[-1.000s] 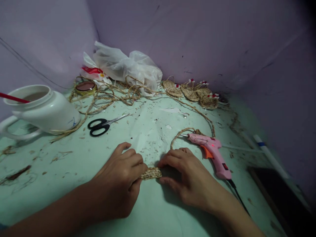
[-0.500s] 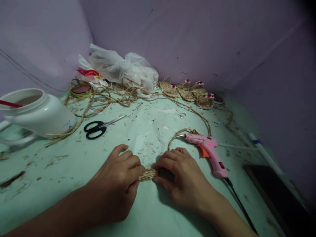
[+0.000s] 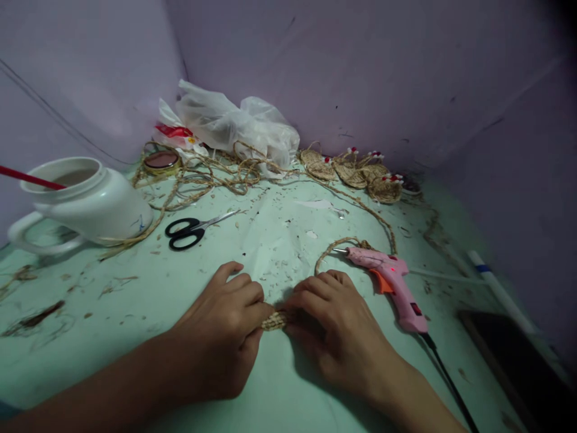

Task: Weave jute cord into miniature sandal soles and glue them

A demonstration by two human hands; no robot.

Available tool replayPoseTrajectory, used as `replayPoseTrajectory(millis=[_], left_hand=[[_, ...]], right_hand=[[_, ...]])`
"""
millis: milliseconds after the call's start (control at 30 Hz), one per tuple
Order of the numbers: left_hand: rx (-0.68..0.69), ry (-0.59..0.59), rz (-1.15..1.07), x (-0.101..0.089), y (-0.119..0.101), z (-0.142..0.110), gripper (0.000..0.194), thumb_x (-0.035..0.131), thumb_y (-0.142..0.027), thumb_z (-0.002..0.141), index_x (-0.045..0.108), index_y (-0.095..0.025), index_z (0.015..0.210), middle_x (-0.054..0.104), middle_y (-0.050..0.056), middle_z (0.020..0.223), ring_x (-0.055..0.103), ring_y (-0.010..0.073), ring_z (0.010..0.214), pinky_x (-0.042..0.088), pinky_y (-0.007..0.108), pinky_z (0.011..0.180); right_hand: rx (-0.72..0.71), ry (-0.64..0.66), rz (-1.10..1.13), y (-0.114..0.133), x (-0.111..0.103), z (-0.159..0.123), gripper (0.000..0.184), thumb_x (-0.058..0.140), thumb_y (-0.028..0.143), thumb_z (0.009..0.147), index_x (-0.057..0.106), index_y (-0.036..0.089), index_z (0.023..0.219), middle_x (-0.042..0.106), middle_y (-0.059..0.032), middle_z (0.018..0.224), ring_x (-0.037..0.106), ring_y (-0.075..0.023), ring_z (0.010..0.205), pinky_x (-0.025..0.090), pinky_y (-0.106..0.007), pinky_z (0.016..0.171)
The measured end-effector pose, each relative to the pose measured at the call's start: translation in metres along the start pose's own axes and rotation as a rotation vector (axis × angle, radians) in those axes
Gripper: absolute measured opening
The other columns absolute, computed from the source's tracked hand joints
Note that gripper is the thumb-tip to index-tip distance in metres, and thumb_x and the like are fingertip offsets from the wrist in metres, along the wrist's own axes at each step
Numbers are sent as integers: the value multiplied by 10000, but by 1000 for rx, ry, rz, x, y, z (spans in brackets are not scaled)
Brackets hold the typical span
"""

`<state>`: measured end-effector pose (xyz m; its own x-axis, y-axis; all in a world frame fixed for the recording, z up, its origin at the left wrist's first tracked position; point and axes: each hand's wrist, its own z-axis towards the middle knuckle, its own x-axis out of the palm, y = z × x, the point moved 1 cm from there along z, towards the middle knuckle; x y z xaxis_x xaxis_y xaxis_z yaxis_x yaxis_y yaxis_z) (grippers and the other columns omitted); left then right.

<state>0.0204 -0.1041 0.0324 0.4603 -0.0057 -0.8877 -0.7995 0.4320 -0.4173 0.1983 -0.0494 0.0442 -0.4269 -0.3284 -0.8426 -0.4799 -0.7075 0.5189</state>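
Note:
A small coiled piece of braided straw rope [image 3: 274,321] is pinched between my two hands, low in the middle of the view. My left hand [image 3: 225,331] is closed on its left end, and my right hand [image 3: 336,328] grips the right end; the fingers hide much of the piece. A length of braided rope [image 3: 376,214] runs from behind my right hand, past the glue gun, back toward the wall. The pink glue gun [image 3: 396,285], with an orange trigger and a lit red light, lies just right of my right hand.
Black-handled scissors [image 3: 187,233] lie left of centre. A white mug-shaped pot [image 3: 101,201] with a red stick stands at left. Loose braid, a plastic bag [image 3: 238,123] and several woven rounds [image 3: 351,173] line the wall. A dark flat object [image 3: 509,361] lies at right.
The whole scene has shifted slightly right as the camera turned a little left. Both hands keep hold of the braided piece, and less of it shows between the fingers.

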Motion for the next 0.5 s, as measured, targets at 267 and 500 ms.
replayPoseTrajectory(millis=[267,500], left_hand=[[-49,100,-73,-9,6,1,155,589,-151,720,574,-164,874,578,28,835,507,193,827,288,454,946],[-132,214,-39,-30,21,-2,96,652,-199,740,629,-214,831,589,5,816,500,197,845,311,410,864]], right_hand=[[-6,-10,24,7,13,3,187,625,194,774,614,178,959,622,-57,875,501,-225,816,345,-402,751],[-79,-108,32,9,19,6,124,625,211,797,660,195,915,629,-58,873,506,-212,788,342,-383,703]])
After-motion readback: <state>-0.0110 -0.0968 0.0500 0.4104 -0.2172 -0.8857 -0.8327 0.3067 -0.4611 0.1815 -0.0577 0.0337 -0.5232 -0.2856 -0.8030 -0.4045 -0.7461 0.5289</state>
